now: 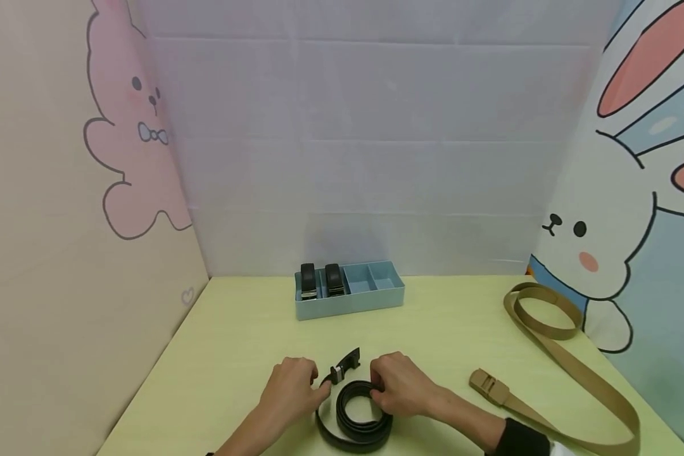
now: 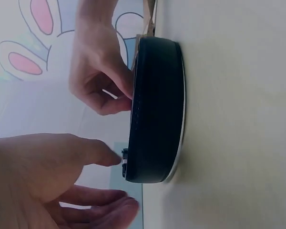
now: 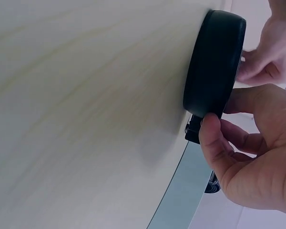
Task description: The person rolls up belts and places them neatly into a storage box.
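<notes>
A black belt (image 1: pixel 365 436) stands on its edge on the table, wound into a coil with a looser outer turn on the left. Its buckle end (image 1: pixel 349 362) points away toward the back. The right hand (image 1: pixel 401 383) pinches the coil's right side between thumb and fingers, as the right wrist view shows at the belt's edge (image 3: pixel 217 62). At the left of the loose turn is the left hand (image 1: pixel 289 387), thumb and fingers apart; in the left wrist view its thumb tip (image 2: pixel 112 156) comes right up to the belt's upper edge.
Behind the hands stands a blue compartment tray (image 1: pixel 350 306), with two rolled black belts (image 1: pixel 308 278) in its left compartments. A tan webbing belt (image 1: pixel 595 383) lies loosely spread on the right, its buckle (image 1: pixel 489 386) toward the middle. Walls printed with rabbits enclose the table's sides.
</notes>
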